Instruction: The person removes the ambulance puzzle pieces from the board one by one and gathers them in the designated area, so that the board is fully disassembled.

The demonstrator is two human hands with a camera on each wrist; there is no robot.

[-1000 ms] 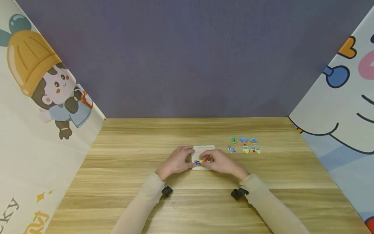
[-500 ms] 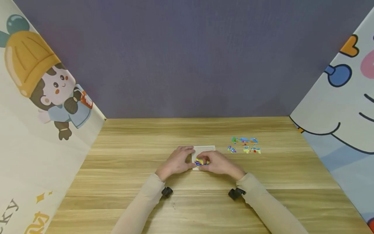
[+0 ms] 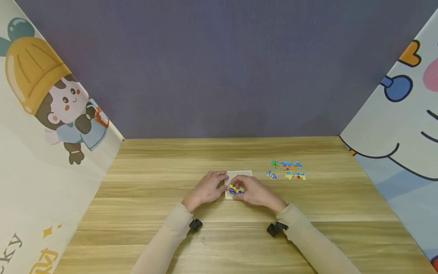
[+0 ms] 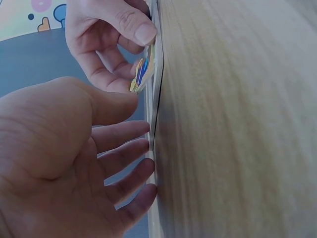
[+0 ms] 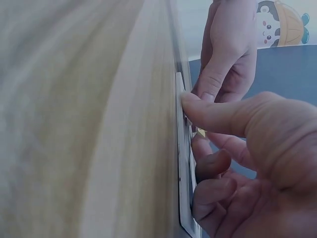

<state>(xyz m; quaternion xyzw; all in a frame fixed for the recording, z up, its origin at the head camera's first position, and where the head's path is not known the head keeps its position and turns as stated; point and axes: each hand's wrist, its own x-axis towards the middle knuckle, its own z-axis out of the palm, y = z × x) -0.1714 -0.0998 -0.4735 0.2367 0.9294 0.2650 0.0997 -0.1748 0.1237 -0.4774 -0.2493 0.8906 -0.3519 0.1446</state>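
A shallow white puzzle tray (image 3: 241, 172) lies on the table between both hands. My left hand (image 3: 207, 187) is at its left side with fingers extended; in the left wrist view those fingertips reach the tray's edge (image 4: 157, 74). Yellow-and-blue jigsaw pieces (image 3: 234, 190) are at the tray's lower part, and my right hand (image 3: 256, 191) pinches there with thumb and curled fingers. From the left wrist, a colourful piece (image 4: 142, 73) shows tilted up from the tray beside the right thumb. The right wrist view hides most of the pieces behind the fingers.
Several loose jigsaw pieces lie to the right of the tray in two rows, including a green-and-blue one (image 3: 274, 163) and a yellow-and-red one (image 3: 299, 176). A wooden table (image 3: 164, 163) carries everything. A dark panel (image 3: 219, 76) stands behind it, with printed side walls.
My right fingers have shifted slightly over the tray, uncovering more of the yellow-and-blue pieces. My left thumb has lifted a little away from them. The loose pieces on the right stay put.
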